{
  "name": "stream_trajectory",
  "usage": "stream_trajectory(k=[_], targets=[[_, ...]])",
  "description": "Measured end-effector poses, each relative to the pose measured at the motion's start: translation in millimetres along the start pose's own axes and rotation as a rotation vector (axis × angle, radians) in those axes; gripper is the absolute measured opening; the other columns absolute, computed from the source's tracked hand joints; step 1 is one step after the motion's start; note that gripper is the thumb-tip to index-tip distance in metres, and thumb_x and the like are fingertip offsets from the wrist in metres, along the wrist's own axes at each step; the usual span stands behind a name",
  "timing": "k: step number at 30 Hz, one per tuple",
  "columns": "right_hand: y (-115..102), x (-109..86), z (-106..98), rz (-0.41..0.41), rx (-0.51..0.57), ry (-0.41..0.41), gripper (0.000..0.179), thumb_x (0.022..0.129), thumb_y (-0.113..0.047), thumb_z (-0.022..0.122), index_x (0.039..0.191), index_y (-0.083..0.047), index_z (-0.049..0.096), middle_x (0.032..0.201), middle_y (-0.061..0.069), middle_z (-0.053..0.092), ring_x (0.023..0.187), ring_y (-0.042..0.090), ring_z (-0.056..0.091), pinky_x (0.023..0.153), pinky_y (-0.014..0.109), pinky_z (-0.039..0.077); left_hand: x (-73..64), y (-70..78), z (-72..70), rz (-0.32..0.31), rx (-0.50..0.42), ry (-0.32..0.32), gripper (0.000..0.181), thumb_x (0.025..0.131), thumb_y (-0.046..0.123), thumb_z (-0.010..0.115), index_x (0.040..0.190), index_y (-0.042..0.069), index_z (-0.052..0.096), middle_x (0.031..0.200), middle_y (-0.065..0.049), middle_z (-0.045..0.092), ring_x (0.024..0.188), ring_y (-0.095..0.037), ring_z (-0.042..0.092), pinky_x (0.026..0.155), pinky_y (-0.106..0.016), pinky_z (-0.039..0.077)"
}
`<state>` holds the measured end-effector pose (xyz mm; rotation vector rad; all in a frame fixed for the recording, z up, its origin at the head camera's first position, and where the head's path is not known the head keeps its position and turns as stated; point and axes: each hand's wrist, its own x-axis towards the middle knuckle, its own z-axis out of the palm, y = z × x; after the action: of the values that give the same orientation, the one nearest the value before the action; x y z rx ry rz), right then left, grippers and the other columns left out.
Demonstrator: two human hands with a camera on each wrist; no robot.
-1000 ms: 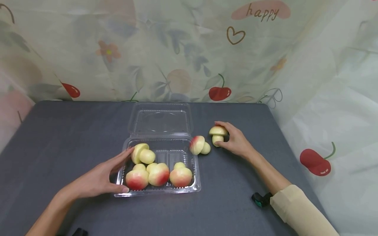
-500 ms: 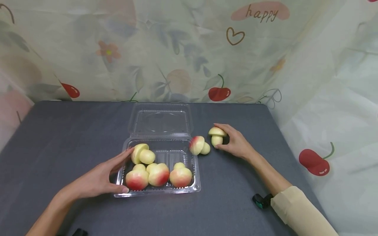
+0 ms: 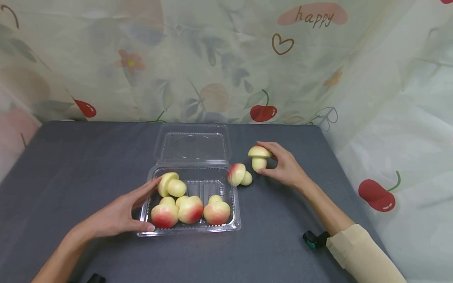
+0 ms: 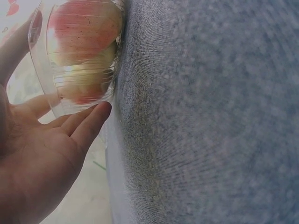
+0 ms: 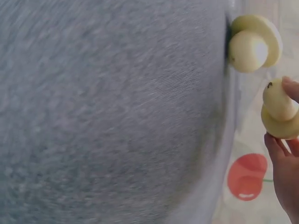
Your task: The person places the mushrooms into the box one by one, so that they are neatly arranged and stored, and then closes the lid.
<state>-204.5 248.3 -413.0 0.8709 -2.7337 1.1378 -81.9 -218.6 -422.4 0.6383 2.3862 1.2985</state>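
Observation:
My right hand pinches a pale yellow toy mushroom, cap up, with the thumb at its stem and fingers at the cap. In the right wrist view that toy mushroom appears off the table. Beside it, a second toy mushroom with a red-tinged cap lies tilted at the container's right edge. The clear plastic container holds several toy mushrooms and has its lid open. My left hand rests against the container's left side; its fingers look straight in the left wrist view.
The clear lid lies back behind the container. Grey cloth covers the table. A patterned curtain rises along the table's back edge, and another hangs at the right. A black wrist device sits by the right sleeve.
The right hand has raised the toy mushroom slightly and shifted it a little to the left. The left hand, container and other toy mushrooms have stayed in place.

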Motion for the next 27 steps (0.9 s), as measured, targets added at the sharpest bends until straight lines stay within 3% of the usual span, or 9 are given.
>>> stream_trajectory(k=[4, 10, 15, 22, 27], targets=[[-10, 1.6, -2, -0.022, -0.002, -0.002, 0.081, 0.077, -0.021, 0.087, 0.147, -0.013, 0.047, 0.140, 0.004, 0.053, 0.123, 0.020, 0.054, 0.100, 0.039, 0.048, 0.1, 0.7, -0.3, -0.015, -0.002, -0.002, 0.115, 0.072, 0.044, 0.088, 0.160, 0.025, 0.017, 0.163, -0.005, 0.023, 0.144, -0.027, 0.033, 0.102, -0.012, 0.034], [-22, 3.9, -3, -0.028, 0.022, -0.015, 0.079, 0.077, -0.020, 0.087, 0.146, -0.013, 0.048, 0.140, 0.002, 0.054, 0.121, 0.017, 0.055, 0.101, 0.034, 0.048, 0.3, 2.2, -1.5, -0.013, 0.018, -0.013, 0.114, 0.073, 0.045, 0.086, 0.160, 0.025, 0.015, 0.163, -0.012, 0.022, 0.143, -0.035, 0.034, 0.101, -0.015, 0.036], [-28, 5.9, -2, -0.073, 0.048, -0.023, 0.078, 0.077, -0.017, 0.087, 0.145, -0.012, 0.049, 0.138, 0.003, 0.056, 0.121, 0.017, 0.055, 0.100, 0.031, 0.048, 0.2, 2.3, -2.0, -0.038, 0.027, -0.013, 0.116, 0.072, 0.045, 0.087, 0.160, 0.026, 0.015, 0.163, -0.009, 0.023, 0.143, -0.030, 0.035, 0.101, -0.016, 0.037], [-72, 7.9, -7, -0.111, 0.117, -0.032, 0.073, 0.075, 0.001, 0.084, 0.140, 0.001, 0.051, 0.134, 0.017, 0.052, 0.121, 0.028, 0.055, 0.103, 0.039, 0.045, -0.5, 5.1, -2.6, 0.003, 0.037, -0.009, 0.114, 0.074, 0.045, 0.086, 0.161, 0.023, 0.016, 0.162, -0.013, 0.024, 0.141, -0.035, 0.037, 0.101, -0.016, 0.037], [-79, 9.9, -2, -0.139, 0.143, -0.044, 0.074, 0.076, 0.003, 0.084, 0.141, 0.003, 0.050, 0.136, 0.018, 0.053, 0.121, 0.028, 0.055, 0.103, 0.036, 0.046, 0.0, 4.7, -2.0, 0.008, 0.030, -0.008, 0.114, 0.073, 0.044, 0.087, 0.160, 0.023, 0.016, 0.162, -0.011, 0.024, 0.142, -0.033, 0.036, 0.102, -0.016, 0.036]])
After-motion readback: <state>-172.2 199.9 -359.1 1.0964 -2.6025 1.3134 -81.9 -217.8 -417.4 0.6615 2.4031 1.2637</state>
